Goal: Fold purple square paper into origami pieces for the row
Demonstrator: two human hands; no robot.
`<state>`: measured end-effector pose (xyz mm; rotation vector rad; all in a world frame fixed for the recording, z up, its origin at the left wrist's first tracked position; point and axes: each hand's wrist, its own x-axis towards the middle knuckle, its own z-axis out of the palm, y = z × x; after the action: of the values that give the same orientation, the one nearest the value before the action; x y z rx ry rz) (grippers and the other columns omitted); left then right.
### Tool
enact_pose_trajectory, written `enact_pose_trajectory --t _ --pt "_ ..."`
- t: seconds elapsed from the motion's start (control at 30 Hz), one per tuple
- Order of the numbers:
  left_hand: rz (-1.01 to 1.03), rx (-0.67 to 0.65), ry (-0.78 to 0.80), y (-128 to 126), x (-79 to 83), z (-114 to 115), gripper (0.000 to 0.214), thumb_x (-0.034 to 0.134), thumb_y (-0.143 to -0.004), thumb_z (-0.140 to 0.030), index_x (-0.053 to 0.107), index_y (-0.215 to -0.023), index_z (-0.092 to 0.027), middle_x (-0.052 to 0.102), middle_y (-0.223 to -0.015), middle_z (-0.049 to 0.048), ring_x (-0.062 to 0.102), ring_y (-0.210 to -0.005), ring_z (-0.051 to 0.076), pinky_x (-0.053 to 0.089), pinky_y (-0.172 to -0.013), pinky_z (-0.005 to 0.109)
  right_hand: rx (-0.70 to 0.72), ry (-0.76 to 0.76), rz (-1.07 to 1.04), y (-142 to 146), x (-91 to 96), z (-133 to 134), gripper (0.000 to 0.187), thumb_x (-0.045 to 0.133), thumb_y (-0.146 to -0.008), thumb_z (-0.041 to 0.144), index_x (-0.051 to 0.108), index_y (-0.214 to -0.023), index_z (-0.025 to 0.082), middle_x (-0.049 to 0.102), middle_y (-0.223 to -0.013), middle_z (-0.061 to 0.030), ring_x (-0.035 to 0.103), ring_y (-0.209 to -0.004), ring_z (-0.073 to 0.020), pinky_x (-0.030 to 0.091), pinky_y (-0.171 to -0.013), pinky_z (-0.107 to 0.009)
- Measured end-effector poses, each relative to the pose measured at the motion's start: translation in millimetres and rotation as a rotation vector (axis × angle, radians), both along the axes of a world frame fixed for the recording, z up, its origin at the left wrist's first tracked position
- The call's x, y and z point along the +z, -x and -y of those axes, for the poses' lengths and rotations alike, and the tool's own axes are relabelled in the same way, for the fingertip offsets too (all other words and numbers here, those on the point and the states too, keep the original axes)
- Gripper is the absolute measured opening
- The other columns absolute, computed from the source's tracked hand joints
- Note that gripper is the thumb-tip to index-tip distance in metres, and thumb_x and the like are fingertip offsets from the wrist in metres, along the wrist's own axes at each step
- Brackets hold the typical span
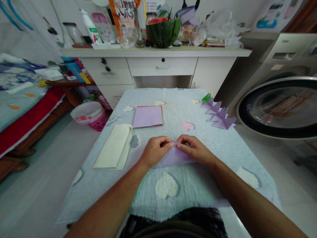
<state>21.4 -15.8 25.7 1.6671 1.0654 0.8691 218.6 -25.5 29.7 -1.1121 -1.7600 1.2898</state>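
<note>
A sheet of purple origami paper [176,157], folded into a triangle, lies on the cloth-covered table in front of me. My left hand [158,148] pinches it near its top corner, thumb and fingers closed. From the other side my right hand [194,147] pinches the same corner, its fingertips close to the left ones. Both hands cover parts of the paper's side edges. Beyond my left hand sits a stack of square paper [148,116], purple on top with red and green edges showing. Folded paper pieces [219,114], several purple and one green, stand in a row at the far right.
A folded pale-green paper or cloth [114,147] rests on the table's left [99,185]. Behind stands a white cabinet [160,66] bearing a cut watermelon [163,33], bottles and bags. A washing machine [279,59] is at right, a pink bin [95,120] at left.
</note>
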Motion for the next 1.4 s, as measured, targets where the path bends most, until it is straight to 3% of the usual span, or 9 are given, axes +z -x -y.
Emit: enact_pose_trajectory --t 0.27,0.53,0.8,1.13,1.27,1.4 --pt "0.016 -0.017 0.045 0.5 -2.8 -2.5 0.024 0.062 -0.081 -0.036 0.069 -0.076 -0.014 0.062 -0.066 0.0001 0.052 -0.063 0.012 0.04 -0.06 0.024 0.012 0.017 0.017 -0.6 -1.5 -1.1 0.033 0.06 -0.085 0.05 0.056 -0.078 0.018 0.052 -0.069 0.0017 0.044 -0.064 -0.0107 0.033 -0.057 -0.023" --pt "-0.098 -0.04 0.065 6.5 -11.3 -9.3 0.023 0.062 -0.08 -0.037 0.062 -0.073 -0.015 0.054 -0.064 -0.0034 0.048 -0.059 0.011 0.034 -0.055 0.022 -0.063 0.013 0.057 -3.5 -16.7 -9.8 0.034 0.058 -0.084 0.051 0.055 -0.077 0.018 0.05 -0.068 0.0022 0.045 -0.062 -0.0114 0.034 -0.057 -0.024" --pt "-0.224 -0.042 -0.023 5.2 -4.2 -6.0 0.019 0.054 -0.083 -0.031 0.055 -0.069 -0.018 0.051 -0.063 -0.0036 0.046 -0.06 0.013 0.032 -0.056 0.023 -0.192 -0.139 0.202 -7.4 -20.8 -14.5 0.021 0.056 -0.085 0.038 0.053 -0.075 0.02 0.05 -0.066 0.0027 0.045 -0.062 -0.0125 0.036 -0.06 -0.026" --pt "-0.221 0.028 -0.057 4.6 -9.0 -4.1 0.017 0.054 -0.085 -0.03 0.057 -0.073 -0.018 0.054 -0.063 -0.0038 0.05 -0.061 0.013 0.033 -0.058 0.023 -0.208 -0.235 0.22 -6.2 -13.9 -11.0 0.019 0.054 -0.087 0.035 0.054 -0.076 0.02 0.056 -0.071 0.0008 0.051 -0.067 -0.0141 0.039 -0.066 -0.027" --pt "-0.329 0.048 -0.106 2.9 -8.4 -3.4 0.016 0.054 -0.086 -0.03 0.058 -0.075 -0.019 0.056 -0.063 -0.0035 0.053 -0.06 0.013 0.033 -0.058 0.024 -0.23 -0.253 0.318 -4.9 -14.2 -12.0 0.015 0.054 -0.087 0.031 0.055 -0.076 0.02 0.058 -0.071 -0.0003 0.052 -0.069 -0.0154 0.038 -0.067 -0.028" --pt "-0.572 0.095 -0.202 -0.1 -8.1 -1.4 0.012 0.055 -0.088 -0.03 0.059 -0.081 -0.021 0.06 -0.067 -0.0016 0.057 -0.064 0.016 0.032 -0.06 0.025 -0.259 -0.338 0.512 -2.2 -17.2 -15.3 0.012 0.057 -0.086 0.028 0.058 -0.077 0.02 0.06 -0.072 -0.0026 0.052 -0.072 -0.0183 0.036 -0.07 -0.031"
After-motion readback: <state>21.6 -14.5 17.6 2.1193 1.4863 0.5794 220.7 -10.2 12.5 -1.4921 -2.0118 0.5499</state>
